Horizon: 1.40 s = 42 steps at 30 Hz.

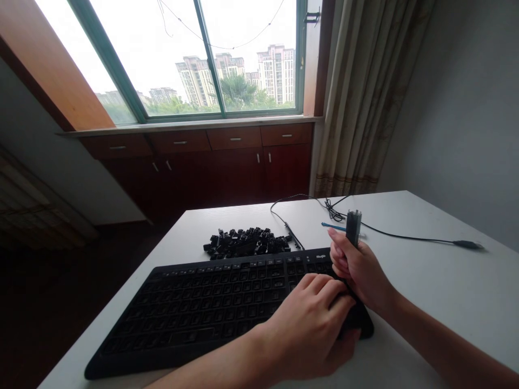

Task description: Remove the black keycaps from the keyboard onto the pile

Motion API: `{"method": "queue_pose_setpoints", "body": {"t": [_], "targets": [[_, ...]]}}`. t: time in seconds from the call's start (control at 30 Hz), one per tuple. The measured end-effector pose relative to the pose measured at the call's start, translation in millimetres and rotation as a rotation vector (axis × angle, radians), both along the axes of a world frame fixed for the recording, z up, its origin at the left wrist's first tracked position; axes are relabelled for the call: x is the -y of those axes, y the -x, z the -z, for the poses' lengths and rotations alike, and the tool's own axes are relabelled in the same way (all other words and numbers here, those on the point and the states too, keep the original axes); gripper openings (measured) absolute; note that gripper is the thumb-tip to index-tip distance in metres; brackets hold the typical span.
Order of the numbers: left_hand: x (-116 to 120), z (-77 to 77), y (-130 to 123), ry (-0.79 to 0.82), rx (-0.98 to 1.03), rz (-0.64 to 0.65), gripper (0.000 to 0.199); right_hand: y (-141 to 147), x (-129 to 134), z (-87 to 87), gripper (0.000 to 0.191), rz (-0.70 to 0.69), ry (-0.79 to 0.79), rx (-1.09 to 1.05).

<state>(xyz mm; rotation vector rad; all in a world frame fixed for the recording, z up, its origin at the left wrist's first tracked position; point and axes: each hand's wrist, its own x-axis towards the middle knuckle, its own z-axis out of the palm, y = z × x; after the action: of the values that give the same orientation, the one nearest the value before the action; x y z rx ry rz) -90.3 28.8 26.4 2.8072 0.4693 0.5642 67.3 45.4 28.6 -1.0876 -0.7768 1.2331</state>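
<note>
A black keyboard point(194, 302) lies on the white table with its keycaps taken off over most of its face. My left hand point(314, 319) is closed on its right part, fingers bent over the number-pad area and thumb low by the front edge. Just beyond, my right hand point(360, 270) is a fist around an upright dark handle point(354, 227) whose top sticks out above the thumb. The handle's lower end is hidden behind my hands. Behind the keyboard sits a heap of black keycaps point(247, 243).
On the white table point(438, 302), a thin blue stick point(333, 226) lies behind my right hand. A black cable point(399, 236) runs to a plug point(466, 245) at the right, with a coil point(334, 210) near the back edge. Beyond stand wooden cabinets point(235, 167) under a window.
</note>
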Motion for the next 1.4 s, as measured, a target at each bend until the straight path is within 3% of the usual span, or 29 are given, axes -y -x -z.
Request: {"method": "queue_pose_setpoints", "body": {"t": [0.9, 1.4], "targets": [[-1.1, -1.3, 1.4, -0.013, -0.006, 0.011, 0.033, -5.8, 0.0, 1.1, 0.053, -0.137, -0.068, -0.003], [-0.2, -1.1, 0.7, 0.002, -0.010, 0.006, 0.035, -8.5, -1.8, -2.1, 0.060, -0.134, 0.016, -0.003]]}}
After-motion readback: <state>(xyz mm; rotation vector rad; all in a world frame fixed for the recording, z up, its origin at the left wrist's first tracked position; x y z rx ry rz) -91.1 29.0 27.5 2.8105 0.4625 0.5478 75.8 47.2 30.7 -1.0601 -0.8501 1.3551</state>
